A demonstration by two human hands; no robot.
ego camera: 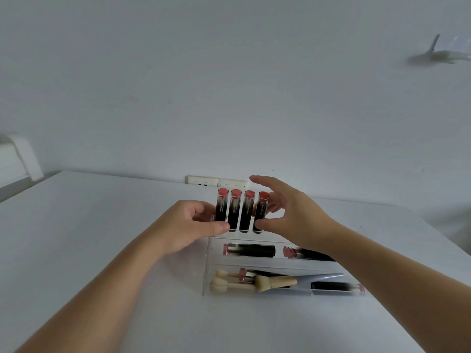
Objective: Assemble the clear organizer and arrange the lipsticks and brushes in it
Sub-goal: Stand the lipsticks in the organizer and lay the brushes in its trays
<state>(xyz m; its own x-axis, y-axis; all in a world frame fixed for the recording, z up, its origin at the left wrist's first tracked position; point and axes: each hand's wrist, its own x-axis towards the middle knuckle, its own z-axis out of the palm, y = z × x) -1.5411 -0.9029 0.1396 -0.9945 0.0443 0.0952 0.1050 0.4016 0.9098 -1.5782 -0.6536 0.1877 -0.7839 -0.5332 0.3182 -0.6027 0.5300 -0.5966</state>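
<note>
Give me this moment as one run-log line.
left hand: grips clear lipstick rack | right hand: thumb at its right end | four lipsticks upright | clear organizer: lipsticks, brushes lying
</note>
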